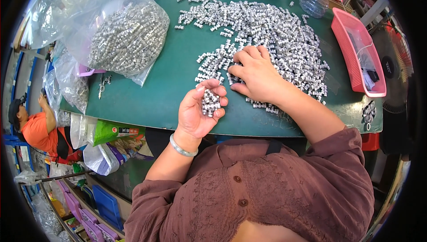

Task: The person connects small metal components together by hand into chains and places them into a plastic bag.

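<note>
Curled left hand [194, 113] is holding silver metal tubes [210, 103] near the green table edge [249, 129]; spread right hand [257, 75] is touching more.

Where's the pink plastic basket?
Head view: the pink plastic basket sits at the right end of the green tabletop, right of the silver metal pieces.
</note>
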Tool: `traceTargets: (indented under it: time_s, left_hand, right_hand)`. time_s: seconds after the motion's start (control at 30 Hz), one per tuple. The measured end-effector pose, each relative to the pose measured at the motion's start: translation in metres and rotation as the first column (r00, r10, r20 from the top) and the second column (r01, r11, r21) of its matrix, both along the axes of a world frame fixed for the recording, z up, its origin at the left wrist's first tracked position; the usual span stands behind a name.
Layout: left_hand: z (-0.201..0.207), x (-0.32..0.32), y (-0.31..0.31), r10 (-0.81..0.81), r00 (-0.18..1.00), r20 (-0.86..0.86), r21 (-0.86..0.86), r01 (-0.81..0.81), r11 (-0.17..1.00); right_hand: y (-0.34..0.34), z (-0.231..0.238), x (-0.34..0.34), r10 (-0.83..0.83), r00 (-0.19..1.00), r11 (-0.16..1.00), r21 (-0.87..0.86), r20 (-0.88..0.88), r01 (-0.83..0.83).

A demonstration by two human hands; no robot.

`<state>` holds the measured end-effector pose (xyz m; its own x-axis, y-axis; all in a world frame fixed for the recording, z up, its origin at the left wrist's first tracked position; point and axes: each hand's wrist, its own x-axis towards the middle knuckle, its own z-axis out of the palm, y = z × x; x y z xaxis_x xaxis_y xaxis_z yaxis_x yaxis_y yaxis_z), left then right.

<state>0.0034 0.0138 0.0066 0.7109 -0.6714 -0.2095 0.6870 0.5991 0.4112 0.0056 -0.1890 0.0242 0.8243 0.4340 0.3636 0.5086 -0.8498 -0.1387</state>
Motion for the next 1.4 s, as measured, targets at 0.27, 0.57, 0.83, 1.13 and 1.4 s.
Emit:
traceTargets:
  time_s: [0.27,0.57,0.83,1.13,1.4]
  left_hand:
    - [0.007,-0.004,-0.007,0.079,0.990,0.113,0.390,-0.117,0.913]
    - [-0.002,-0.002,-0.003,0.060,0.995,0.080,0.192,-0.074,0.979]
    - [-0.005,-0.002,0.001,0.036,0.999,0.037,0.019,-0.036,0.999]
    - [0.003,-0.001,-0.001,0.075,0.996,0.051,0.143,-0.082,0.986]
    - [0.003,-0.006,-0.016,0.122,0.968,0.219,0.342,-0.194,0.920]
  right_hand:
    - [0.003,0.008,0.000,0.141,0.989,0.970,0.191,0.047,-0.148]
    - [-0.007,0.009,0.001,0.050,0.998,0.994,0.094,0.029,-0.052]
    - [-0.005,0.003,0.001,0.058,0.997,0.998,0.015,-0.055,-0.058]
    - [0.000,0.011,-0.001,0.199,0.965,0.895,0.433,-0.173,-0.107]
    - [0.008,0.013,-0.007,0.321,0.945,0.802,0.551,-0.070,-0.231]
